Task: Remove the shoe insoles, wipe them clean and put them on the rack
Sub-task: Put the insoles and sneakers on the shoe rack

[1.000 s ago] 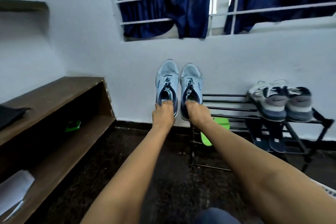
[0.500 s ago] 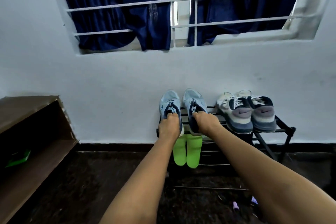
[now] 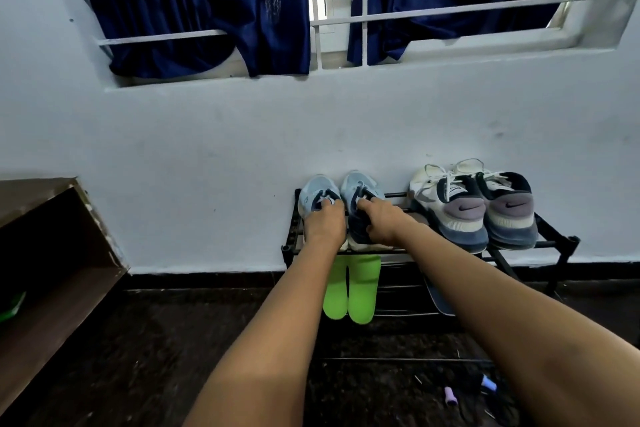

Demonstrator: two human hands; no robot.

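Note:
Two light blue shoes stand side by side at the left end of the top tier of the black wire rack [image 3: 554, 241]. My left hand [image 3: 323, 224] grips the heel of the left blue shoe [image 3: 313, 192], fingers curled into its opening. My right hand [image 3: 379, 220] grips the heel of the right blue shoe [image 3: 358, 184] the same way. Two bright green insoles [image 3: 349, 288] lie on the tier below, toes pointing toward me. A dark blue insole [image 3: 438, 298] shows partly behind my right forearm.
A pair of white and grey sneakers [image 3: 474, 204] sits on the rack's top tier to the right. A brown wooden shelf unit [image 3: 52, 281] stands at the left with a green item inside. Small purple objects [image 3: 452, 395] lie on the dark floor. A barred window with blue curtains is above.
Both hands lowered the blue shoes from against the wall onto the rack's top tier. The view shifted right, so the green insoles now show in full.

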